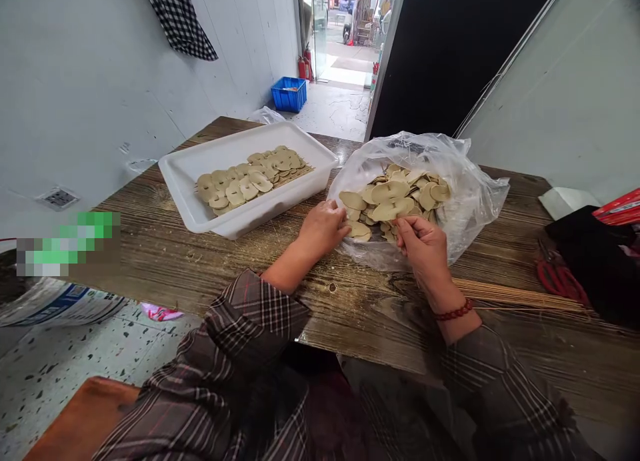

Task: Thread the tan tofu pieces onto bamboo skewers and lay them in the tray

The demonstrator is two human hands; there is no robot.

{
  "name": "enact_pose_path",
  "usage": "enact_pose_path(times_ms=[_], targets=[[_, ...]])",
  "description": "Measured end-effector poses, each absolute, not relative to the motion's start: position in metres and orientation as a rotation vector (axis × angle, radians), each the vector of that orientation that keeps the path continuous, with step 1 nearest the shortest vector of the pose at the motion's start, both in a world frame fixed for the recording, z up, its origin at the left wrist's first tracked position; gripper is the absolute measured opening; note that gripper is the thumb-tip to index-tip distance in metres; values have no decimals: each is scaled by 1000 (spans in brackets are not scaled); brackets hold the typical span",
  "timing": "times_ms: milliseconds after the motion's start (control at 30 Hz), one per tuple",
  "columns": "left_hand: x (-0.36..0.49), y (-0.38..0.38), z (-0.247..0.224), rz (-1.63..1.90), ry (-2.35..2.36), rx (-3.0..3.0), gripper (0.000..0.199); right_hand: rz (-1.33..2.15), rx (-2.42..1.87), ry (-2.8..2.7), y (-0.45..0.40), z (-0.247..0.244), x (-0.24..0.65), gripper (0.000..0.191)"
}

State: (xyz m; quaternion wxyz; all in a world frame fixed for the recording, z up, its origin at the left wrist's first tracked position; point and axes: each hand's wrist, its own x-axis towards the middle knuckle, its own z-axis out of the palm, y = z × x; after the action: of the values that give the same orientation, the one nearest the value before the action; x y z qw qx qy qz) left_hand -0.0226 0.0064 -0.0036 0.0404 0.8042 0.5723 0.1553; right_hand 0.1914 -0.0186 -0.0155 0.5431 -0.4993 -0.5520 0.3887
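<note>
The person's right hand [424,244] is at the near side of a clear plastic bag [473,181], thumb and forefinger drawn together at the lower edge of the tan slices [391,193]. The left hand [324,227] is at the bag's left edge, its fingers curled in beside the slices. What, if anything, either of the hands grips between its fingertips is too small to tell from this view. The slices lie in a loose heap inside the open bag, on a dark wooden table [305,301]. A red beaded bracelet [454,310] circles the right wrist.

Left of the bag stands a white tub [250,214], with more slices overlapping in rows in it and thin stick ends showing at their right. To the right, a bundle of thin sticks [520,295] lies on the table near red-handled pliers [560,277] and a black item. Beyond the table, a blue crate [289,95] sits on the floor by red fire extinguishers [304,69] near the doorway, and a checked cloth [180,21] hangs along the left wall.
</note>
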Motion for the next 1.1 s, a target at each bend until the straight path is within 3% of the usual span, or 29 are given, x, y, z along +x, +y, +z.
enact_pose_path(times_ms=[100,233,467,667,1100], targets=[[-22,7,-5,456,1737,2422,16,944,-1188,-1331,-20,-14,190,32],[-21,10,-10,700,1595,2310,6,934,-1220,-1340,-21,-14,190,34],[-25,12,-2,1189,1205,1548,13,970,-1198,-1322,-23,-16,190,35],[-32,13,6,1393,1010,920,26,1005,-1194,-1409,-34,-11,186,31],[-42,14,20,1645,973,733,24,840,-1197,-1844,-43,-6,177,29]])
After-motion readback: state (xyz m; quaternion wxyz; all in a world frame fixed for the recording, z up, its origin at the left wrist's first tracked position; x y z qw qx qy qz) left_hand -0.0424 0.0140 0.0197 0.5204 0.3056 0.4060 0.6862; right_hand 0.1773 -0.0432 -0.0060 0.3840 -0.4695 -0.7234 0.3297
